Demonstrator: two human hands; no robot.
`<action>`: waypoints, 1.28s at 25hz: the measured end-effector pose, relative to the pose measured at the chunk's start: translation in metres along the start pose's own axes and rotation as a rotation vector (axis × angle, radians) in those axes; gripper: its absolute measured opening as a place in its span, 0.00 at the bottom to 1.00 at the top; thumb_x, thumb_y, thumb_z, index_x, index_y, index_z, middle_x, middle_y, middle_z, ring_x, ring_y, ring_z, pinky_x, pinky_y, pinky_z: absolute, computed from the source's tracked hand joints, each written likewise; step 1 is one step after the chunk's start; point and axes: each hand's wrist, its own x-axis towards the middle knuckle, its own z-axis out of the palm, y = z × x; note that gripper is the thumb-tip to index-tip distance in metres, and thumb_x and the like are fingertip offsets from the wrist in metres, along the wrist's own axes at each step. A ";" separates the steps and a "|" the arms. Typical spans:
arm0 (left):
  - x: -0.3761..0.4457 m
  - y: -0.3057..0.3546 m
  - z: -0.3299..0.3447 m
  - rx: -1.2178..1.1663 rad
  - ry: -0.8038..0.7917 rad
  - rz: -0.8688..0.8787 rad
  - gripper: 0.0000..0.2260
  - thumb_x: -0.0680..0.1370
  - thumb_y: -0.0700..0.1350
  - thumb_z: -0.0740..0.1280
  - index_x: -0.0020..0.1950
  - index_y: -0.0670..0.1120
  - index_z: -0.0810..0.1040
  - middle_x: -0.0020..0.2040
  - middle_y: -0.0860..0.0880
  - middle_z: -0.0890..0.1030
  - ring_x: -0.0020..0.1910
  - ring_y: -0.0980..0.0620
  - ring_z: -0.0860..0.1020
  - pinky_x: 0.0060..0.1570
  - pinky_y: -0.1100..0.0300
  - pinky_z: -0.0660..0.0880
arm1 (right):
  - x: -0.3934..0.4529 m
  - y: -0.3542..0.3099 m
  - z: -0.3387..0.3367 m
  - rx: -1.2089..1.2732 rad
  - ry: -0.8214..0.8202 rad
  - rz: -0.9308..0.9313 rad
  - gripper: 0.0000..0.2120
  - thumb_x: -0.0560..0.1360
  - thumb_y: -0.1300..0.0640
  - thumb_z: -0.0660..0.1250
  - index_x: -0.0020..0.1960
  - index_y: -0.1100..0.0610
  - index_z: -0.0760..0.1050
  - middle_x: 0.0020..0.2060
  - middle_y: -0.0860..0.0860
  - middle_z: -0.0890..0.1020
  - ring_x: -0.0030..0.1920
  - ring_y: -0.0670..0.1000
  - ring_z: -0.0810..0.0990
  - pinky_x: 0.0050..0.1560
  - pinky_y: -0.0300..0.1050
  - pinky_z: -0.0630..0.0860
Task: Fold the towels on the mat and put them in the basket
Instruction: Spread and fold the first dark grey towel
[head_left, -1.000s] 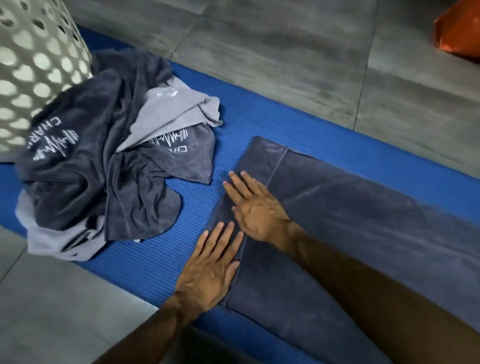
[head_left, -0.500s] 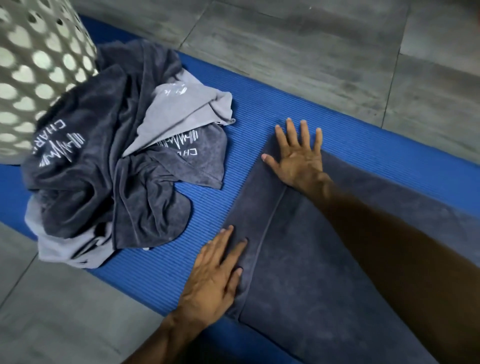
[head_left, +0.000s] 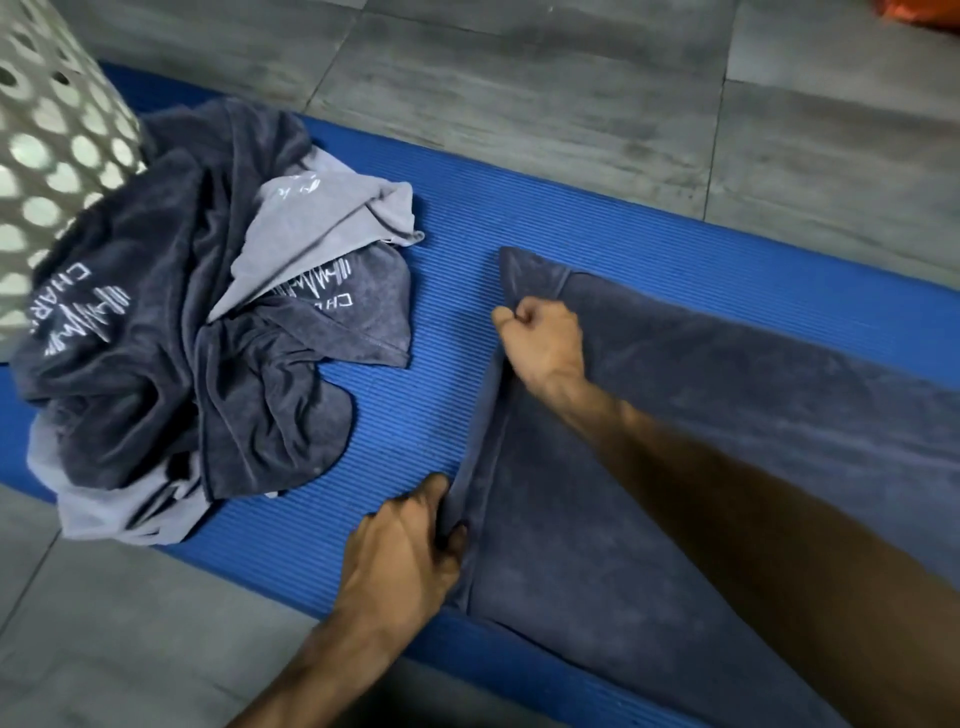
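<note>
A dark grey towel (head_left: 701, 467) lies spread flat on the blue mat (head_left: 649, 249), reaching off to the right. My left hand (head_left: 410, 556) pinches the towel's left edge near the mat's front side. My right hand (head_left: 545, 338) grips the same edge farther back, fingers curled round the cloth, which is lifted slightly between the two hands. A heap of crumpled dark grey and light grey towels (head_left: 171, 332) with white lettering lies on the mat to the left. The white perforated basket (head_left: 47, 156) stands at the far left, touching that heap.
Grey floor tiles (head_left: 519, 93) surround the mat behind and in front. An orange object (head_left: 919, 10) shows at the top right corner. A strip of bare mat separates the heap from the spread towel.
Both hands were flat on the towel's left end; now each has curled round its left edge. My right hand came back from the far corner toward the middle of the edge.
</note>
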 end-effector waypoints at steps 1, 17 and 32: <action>-0.008 0.004 0.002 -0.022 0.020 0.080 0.11 0.73 0.53 0.67 0.50 0.53 0.68 0.44 0.49 0.82 0.47 0.43 0.80 0.43 0.54 0.73 | -0.007 0.012 -0.009 0.132 0.054 0.029 0.14 0.74 0.52 0.68 0.32 0.56 0.70 0.31 0.51 0.78 0.37 0.50 0.76 0.44 0.43 0.72; -0.047 -0.016 0.073 0.147 0.113 0.671 0.22 0.67 0.46 0.57 0.61 0.54 0.71 0.56 0.52 0.71 0.51 0.50 0.71 0.31 0.62 0.78 | -0.035 0.092 -0.072 0.429 0.048 0.147 0.14 0.73 0.62 0.70 0.54 0.51 0.70 0.44 0.45 0.79 0.43 0.44 0.79 0.45 0.40 0.79; -0.043 -0.001 0.073 0.333 0.080 0.861 0.15 0.65 0.52 0.63 0.49 0.52 0.78 0.49 0.48 0.79 0.47 0.47 0.70 0.49 0.53 0.65 | 0.030 0.097 -0.087 0.278 -0.112 0.080 0.27 0.72 0.65 0.71 0.68 0.51 0.72 0.67 0.50 0.71 0.63 0.51 0.74 0.50 0.37 0.77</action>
